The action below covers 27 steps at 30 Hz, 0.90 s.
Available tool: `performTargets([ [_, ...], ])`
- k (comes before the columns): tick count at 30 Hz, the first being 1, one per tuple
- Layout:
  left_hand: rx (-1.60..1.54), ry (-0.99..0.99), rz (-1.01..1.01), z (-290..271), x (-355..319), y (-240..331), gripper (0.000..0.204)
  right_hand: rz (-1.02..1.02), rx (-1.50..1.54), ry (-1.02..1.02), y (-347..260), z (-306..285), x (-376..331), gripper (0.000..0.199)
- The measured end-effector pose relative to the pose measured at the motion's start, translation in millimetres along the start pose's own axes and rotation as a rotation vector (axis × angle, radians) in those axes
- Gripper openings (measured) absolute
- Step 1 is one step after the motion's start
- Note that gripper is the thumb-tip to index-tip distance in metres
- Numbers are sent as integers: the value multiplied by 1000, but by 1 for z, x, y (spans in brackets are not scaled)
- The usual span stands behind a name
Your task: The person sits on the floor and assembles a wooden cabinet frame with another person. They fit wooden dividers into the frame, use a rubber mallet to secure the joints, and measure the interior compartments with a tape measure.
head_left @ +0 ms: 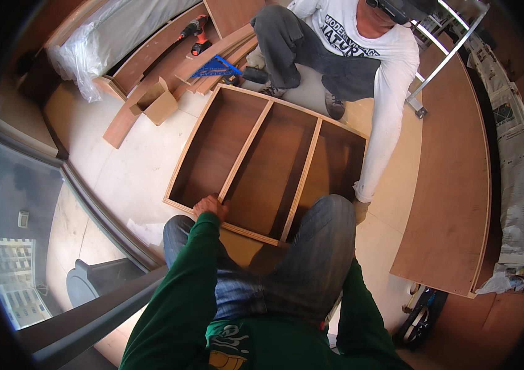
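Observation:
A shallow plywood cabinet frame (246, 151) with two dividers lies flat on the pale floor in front of me. My left hand (211, 206), in a green sleeve, grips its near edge by the left divider. My right hand is hidden behind my raised knee in blue jeans (320, 246). Across the frame crouches a co-worker in a white long-sleeved shirt (391, 92). Their gloved hand (360, 211) reaches down to the frame's near right corner.
An orange cordless drill (197, 32), a blue triangular square (216, 66) and a small open box (158, 102) lie among plywood strips beyond the frame. A large plywood panel (453, 185) lies to the right, newspapers (515, 185) beyond it. A window (21, 246) runs along the left.

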<state>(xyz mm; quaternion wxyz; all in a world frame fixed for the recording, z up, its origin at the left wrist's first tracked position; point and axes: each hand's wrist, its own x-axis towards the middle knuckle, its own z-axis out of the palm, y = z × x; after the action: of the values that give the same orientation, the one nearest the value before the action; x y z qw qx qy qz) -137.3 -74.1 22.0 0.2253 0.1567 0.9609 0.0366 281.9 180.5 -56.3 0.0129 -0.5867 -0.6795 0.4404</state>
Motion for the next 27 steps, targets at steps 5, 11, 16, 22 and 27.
performTargets([
  [5,-4,-8,-9,2,-2,-6,54,48,381,-1,-43,-38,-93,68],
  [11,16,1,-30,4,6,-18,51,53,302,-450,-172,-71,-197,78],
  [16,16,22,45,-7,-5,9,49,-157,-12,-694,-180,-125,-170,72],
  [22,28,57,61,-7,-11,14,49,-853,-289,-206,-277,-191,-197,59],
  [27,25,59,45,-3,-14,5,49,-1399,-68,-107,-369,-200,-259,40],
])
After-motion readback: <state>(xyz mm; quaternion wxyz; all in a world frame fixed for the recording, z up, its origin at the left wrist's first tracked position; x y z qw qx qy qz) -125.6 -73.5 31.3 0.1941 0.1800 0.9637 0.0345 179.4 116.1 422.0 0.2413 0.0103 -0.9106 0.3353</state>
